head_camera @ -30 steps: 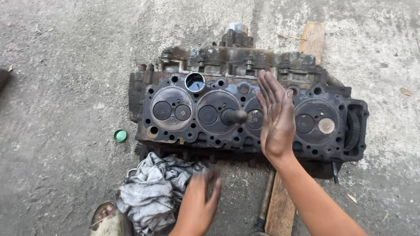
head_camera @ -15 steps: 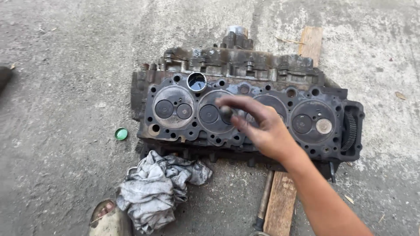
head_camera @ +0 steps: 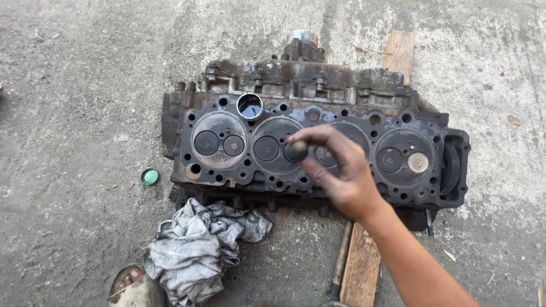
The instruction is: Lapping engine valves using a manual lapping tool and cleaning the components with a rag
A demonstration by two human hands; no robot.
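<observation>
- A small dark round-headed tool (head_camera: 296, 151) is held in the fingertips of the right hand (head_camera: 341, 170), upright over the second chamber from the left edge of the cylinder head (head_camera: 318, 150).
- The step in hand is judged to be valve grinding.
- A firm seat on the valve is called for next.
- The left hand is not seen.

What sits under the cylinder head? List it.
A wooden plank runs beneath the cylinder head and shows again beyond its far edge. A dark tool handle pokes out beside it. How far either reaches underneath is hidden.
</observation>
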